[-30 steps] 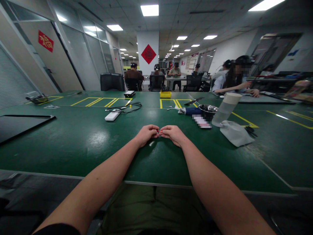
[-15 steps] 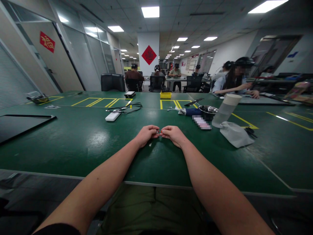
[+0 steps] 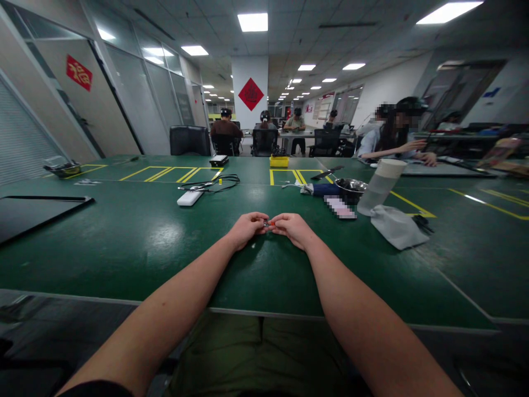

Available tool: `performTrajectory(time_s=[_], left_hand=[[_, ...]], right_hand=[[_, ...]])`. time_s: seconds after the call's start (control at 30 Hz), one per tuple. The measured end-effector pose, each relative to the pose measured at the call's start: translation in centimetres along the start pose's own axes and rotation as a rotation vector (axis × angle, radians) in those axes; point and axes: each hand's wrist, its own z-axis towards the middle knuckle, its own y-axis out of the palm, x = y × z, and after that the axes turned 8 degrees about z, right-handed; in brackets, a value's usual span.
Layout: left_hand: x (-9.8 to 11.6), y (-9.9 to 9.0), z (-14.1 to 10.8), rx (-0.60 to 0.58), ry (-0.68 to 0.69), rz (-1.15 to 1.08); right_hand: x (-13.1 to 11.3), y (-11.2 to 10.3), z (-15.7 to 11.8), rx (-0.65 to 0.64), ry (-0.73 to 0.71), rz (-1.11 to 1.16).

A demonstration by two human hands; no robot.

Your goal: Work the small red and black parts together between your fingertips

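Note:
Over the green table, my left hand is closed, fingertips pinching a small silvery piece whose kind is too small to make out. My right hand faces it, thumb and fingers closed on a small orange-red piece. Both pieces sit close together between the fingertips; whether they are joined I cannot tell. Fingers hide most of each piece.
Beyond my hands lie a white power bank with a black cable and a yellow box. To the right are a metal bowl, a tilted bottle and a grey pouch. A person sits at far right.
The fingertips of both hands have come slightly closer together, and more of the orange-red piece shows between them. The view has shifted very slightly.

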Motion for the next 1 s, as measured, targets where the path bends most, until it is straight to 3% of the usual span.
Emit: performTrajectory(time_s=[0.23,0.7,1.0], left_hand=[[-0.04,0.09,0.02,0.029,0.005,0.053],[0.37,-0.11,0.12,0.047,-0.077,-0.049],[0.24,0.02,-0.24,-0.019,0.005,0.017]], right_hand=[[-0.17,0.27,-0.41,-0.043,-0.023,-0.057],[-0.22,0.05,-0.08,-0.043,-0.001,0.029],[0.17,-0.11,-0.11,-0.042,-0.019,-0.034]])
